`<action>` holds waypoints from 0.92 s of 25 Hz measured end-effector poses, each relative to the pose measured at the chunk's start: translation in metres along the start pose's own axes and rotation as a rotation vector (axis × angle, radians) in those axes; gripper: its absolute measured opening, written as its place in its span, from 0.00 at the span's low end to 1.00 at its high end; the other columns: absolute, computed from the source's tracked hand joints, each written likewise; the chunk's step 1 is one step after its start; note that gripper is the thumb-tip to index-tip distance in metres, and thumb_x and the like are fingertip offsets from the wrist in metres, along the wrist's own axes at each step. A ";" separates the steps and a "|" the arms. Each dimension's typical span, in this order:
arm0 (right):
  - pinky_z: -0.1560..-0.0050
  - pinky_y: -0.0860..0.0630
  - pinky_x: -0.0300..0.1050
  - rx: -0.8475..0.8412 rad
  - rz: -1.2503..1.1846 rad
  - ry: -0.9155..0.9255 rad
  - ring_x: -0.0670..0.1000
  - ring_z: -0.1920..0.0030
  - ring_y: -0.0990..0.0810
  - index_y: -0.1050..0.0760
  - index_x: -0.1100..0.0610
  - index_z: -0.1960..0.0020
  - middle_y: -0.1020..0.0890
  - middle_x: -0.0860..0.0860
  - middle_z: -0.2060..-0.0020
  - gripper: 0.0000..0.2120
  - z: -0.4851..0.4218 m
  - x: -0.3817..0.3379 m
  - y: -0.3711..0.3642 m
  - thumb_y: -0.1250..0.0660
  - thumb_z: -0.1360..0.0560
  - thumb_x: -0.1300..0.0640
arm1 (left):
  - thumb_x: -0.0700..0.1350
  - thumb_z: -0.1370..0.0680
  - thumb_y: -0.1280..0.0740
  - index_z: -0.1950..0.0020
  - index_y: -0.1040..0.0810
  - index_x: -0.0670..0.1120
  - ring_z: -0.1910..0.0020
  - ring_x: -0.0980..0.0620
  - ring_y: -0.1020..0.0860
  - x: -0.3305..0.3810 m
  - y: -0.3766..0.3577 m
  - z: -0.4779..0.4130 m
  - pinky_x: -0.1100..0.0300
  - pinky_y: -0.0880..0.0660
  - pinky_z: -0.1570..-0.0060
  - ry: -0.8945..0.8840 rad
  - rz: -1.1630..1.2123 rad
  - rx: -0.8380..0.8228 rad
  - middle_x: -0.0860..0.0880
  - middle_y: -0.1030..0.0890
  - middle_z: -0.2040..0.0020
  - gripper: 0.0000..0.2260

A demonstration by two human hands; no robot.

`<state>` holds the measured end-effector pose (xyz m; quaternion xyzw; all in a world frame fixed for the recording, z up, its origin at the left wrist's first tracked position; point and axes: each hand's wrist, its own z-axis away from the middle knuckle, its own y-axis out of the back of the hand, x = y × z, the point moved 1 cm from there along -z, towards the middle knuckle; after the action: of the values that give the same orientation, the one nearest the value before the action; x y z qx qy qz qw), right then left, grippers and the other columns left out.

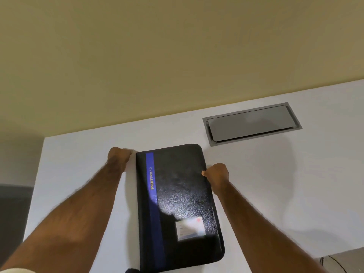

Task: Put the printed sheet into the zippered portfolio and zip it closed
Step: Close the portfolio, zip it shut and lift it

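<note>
A black zippered portfolio (pixel 181 186) with a blue stripe, the word PORTFOLIO and a small card label lies closed and flat on the white table (pixel 275 184). My left hand (pixel 119 156) is curled against its far left corner, holding that corner. Over at the portfolio's right edge, my right hand (pixel 216 174) is closed in a pinch where the zipper runs; the pull itself is too small to make out. No printed sheet is in sight.
A grey recessed cable hatch (pixel 252 124) sits in the table behind and to the right of the portfolio. The table's left edge runs close to my left arm. A beige wall rises behind the table. A dark cable (pixel 334 261) shows at the lower right.
</note>
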<state>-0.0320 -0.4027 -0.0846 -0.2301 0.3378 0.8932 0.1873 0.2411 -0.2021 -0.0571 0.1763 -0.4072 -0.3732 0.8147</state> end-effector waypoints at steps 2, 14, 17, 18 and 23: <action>0.63 0.22 0.41 -0.005 -0.066 0.061 0.54 0.63 0.20 0.20 0.60 0.63 0.20 0.52 0.67 0.07 0.011 0.000 0.005 0.27 0.26 0.61 | 0.41 0.22 0.31 0.53 0.18 0.33 0.50 0.37 0.19 -0.019 -0.002 0.015 0.46 0.23 0.49 -0.076 -0.019 0.016 0.34 0.18 0.52 0.10; 0.56 0.23 0.46 0.007 0.078 0.095 0.55 0.57 0.18 0.21 0.57 0.59 0.17 0.50 0.62 0.06 0.079 0.079 0.011 0.36 0.29 0.63 | 0.37 0.24 0.32 0.46 0.15 0.49 0.66 0.61 0.21 -0.154 -0.036 0.153 0.64 0.28 0.65 -0.271 -0.083 0.089 0.50 0.13 0.54 0.11; 0.62 0.25 0.45 -0.023 0.020 0.086 0.54 0.65 0.21 0.21 0.63 0.66 0.19 0.53 0.69 0.07 0.078 0.076 0.011 0.33 0.30 0.67 | 0.36 0.23 0.31 0.39 0.18 0.43 0.54 0.45 0.17 -0.146 -0.032 0.150 0.54 0.23 0.51 -0.171 0.010 0.036 0.44 0.14 0.47 0.13; 0.64 0.26 0.46 -0.051 -0.048 0.068 0.55 0.67 0.23 0.23 0.64 0.68 0.21 0.55 0.70 0.09 0.078 0.074 0.013 0.33 0.29 0.68 | 0.36 0.23 0.31 0.39 0.19 0.44 0.52 0.44 0.17 -0.143 -0.029 0.147 0.51 0.21 0.48 -0.159 0.044 0.007 0.44 0.14 0.47 0.13; 0.56 0.18 0.55 -0.072 -0.181 0.092 0.67 0.57 0.18 0.22 0.70 0.61 0.18 0.67 0.60 0.07 0.059 0.051 0.026 0.33 0.25 0.68 | 0.38 0.21 0.32 0.39 0.21 0.46 0.53 0.44 0.16 -0.116 -0.020 0.131 0.46 0.19 0.47 -0.182 0.166 -0.040 0.44 0.15 0.48 0.11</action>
<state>-0.1035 -0.3712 -0.0585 -0.3071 0.2914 0.8727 0.2432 0.0820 -0.1260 -0.0513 0.0912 -0.4850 -0.3270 0.8059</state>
